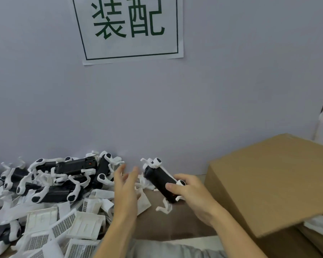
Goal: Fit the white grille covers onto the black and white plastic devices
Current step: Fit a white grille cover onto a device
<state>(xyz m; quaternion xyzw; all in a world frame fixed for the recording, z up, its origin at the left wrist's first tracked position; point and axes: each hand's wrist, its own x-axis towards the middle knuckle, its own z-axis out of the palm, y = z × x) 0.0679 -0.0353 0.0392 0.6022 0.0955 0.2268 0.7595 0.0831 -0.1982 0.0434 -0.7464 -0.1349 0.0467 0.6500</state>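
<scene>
Beside the cardboard box (272, 183), our right hand (192, 192) grips one black and white device (159, 180) aloft for fitting — our left hand (126, 185), fingers spread and empty, reaches toward the white grille covers (63, 223) heaped farther left on the surface.

Heap of black and white devices (63, 181) and grille covers (67, 226) crowding tabletop (175, 220) left edge, cardboard box (280, 183) blocking right edge, open strip between, wall (157, 108) closing far edge
</scene>
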